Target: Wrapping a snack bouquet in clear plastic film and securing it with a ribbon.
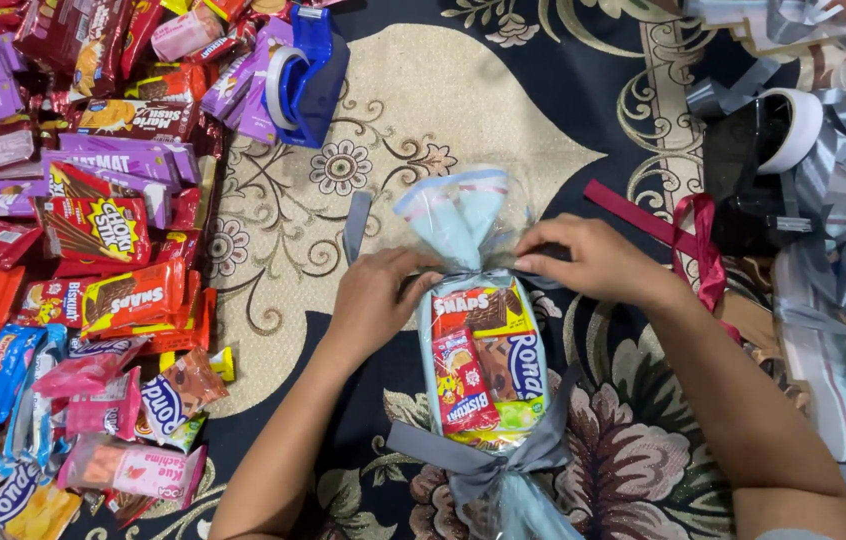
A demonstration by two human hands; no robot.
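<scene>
A dark floral carpet (pixel 423 110) with a cream medallion fills the frame, and everything lies on it. Down the left edge spreads a big heap of snack packets (pixel 73 230) in red, purple, orange, pink and blue. On the right edge sits a tangle of grey ribbon (pixel 843 200), with a dark red ribbon (pixel 688 235) trailing beside it right of centre. At top centre-left stands a blue tape dispenser (pixel 308 70).

Below the centre of the frame lies your snack bundle (pixel 483 350): several packets wrapped in clear film over pale blue paper, already tied with a grey bow (pixel 488 455) at its lower end. The upper end fans out in a loose ruffle. It looks light and crinkly; the film is probably slippery and the biscuits inside likely to crush, so hold it at the gathered neck, not across the packets.

Both forearms come up from the bottom edge and converge on that neck. Your left hand (pixel 378 290) curls its fingers in against the left side of the neck, pinching the gathered film and the thin grey ribbon there. Your right hand (pixel 593 260) lies palm down on the right side, fingertips closed on the same ribbon. A short grey strip (pixel 356 225) lies just above your left hand.
</scene>
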